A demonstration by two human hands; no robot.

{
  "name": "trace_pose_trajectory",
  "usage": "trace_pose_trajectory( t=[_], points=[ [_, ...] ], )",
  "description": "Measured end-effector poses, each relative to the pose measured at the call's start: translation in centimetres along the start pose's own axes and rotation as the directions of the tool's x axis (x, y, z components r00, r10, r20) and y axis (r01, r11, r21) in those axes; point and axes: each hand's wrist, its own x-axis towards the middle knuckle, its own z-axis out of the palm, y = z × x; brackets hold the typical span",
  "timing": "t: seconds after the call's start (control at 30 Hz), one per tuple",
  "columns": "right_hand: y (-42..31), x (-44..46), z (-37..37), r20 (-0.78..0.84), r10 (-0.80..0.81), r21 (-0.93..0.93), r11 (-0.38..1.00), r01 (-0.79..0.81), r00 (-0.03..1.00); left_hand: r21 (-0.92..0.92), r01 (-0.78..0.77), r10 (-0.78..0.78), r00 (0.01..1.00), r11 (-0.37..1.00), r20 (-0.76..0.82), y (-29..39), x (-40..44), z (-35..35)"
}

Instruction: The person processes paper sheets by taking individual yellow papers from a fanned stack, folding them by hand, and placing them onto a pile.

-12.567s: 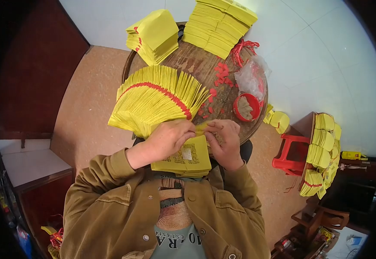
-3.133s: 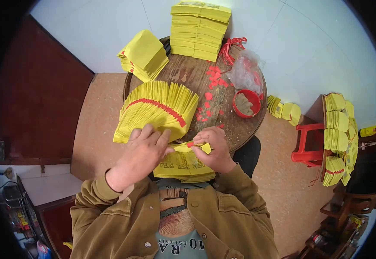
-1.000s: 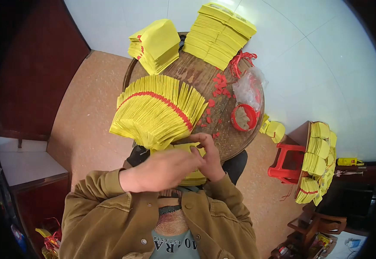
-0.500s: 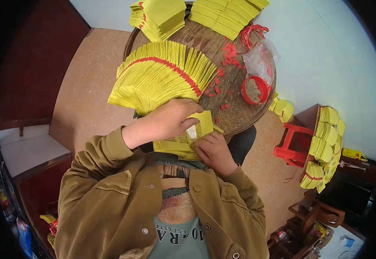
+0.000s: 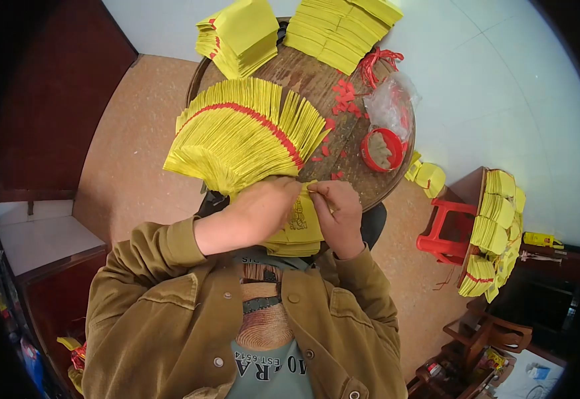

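Observation:
A thick fan of folded yellow paper [image 5: 237, 143] with a red band spreads over the near table edge. Below it, a stack of yellow paper sheets [image 5: 293, 246] lies at my lap, the top sheet [image 5: 298, 223] printed with a dark figure. My left hand [image 5: 267, 209] is curled over the left side of that sheet, its fingertips partly hidden near the fan's base. With thumb and forefinger, my right hand [image 5: 338, 216] pinches the sheet's upper right edge.
On the round wooden table [image 5: 303, 66] are two yellow paper stacks [image 5: 247, 36], red paper scraps [image 5: 346, 100], red strings [image 5: 378, 63], a plastic bag [image 5: 390, 100] and a red bowl [image 5: 368, 156]. A red stool [image 5: 441, 233] stands right, beside more yellow bundles [image 5: 493, 226].
My right hand has moved up from the stack's lower edge to the sheet's upper edge. My left hand has shifted down and turned inward; the printed figure now shows.

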Motion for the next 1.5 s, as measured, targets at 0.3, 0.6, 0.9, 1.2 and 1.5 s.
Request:
trace_pose_trajectory(
  t=[0.3, 0.6, 0.9, 1.2, 1.5],
  points=[
    [-0.4, 1.4, -1.8, 0.058, -0.12, -0.088, 0.988, 0.125, 0.991, -0.042, -0.101, 0.094, 0.985, 0.994, -0.146, -0.8, 0.2, -0.8],
    [0.5, 1.9, -1.6, 0.046, -0.134, -0.088, 0.987, 0.138, 0.99, -0.111, -0.128, 0.105, 0.976, 0.986, -0.191, -0.9, -0.4, -0.4],
    [-0.5, 3.5, -2.6, 0.248, -0.21, -0.079, 0.969, 0.236, 0.946, -0.166, -0.011, 0.002, 0.998, 0.986, -0.059, -1.4, 0.5, -1.4],
    [-0.6, 4.1, -1.9, 0.265, -0.224, -0.097, 0.962, 0.257, 0.938, -0.132, -0.071, 0.078, 0.996, 0.989, 0.043, -1.2, 0.4, -2.1],
    [7.8, 4.2, -2.6, -0.184, 0.138, -0.125, 0.979, -0.163, 0.973, -0.283, -0.114, -0.014, 0.911, 0.952, -0.413, -2.0, 0.5, -1.1]
  ],
)
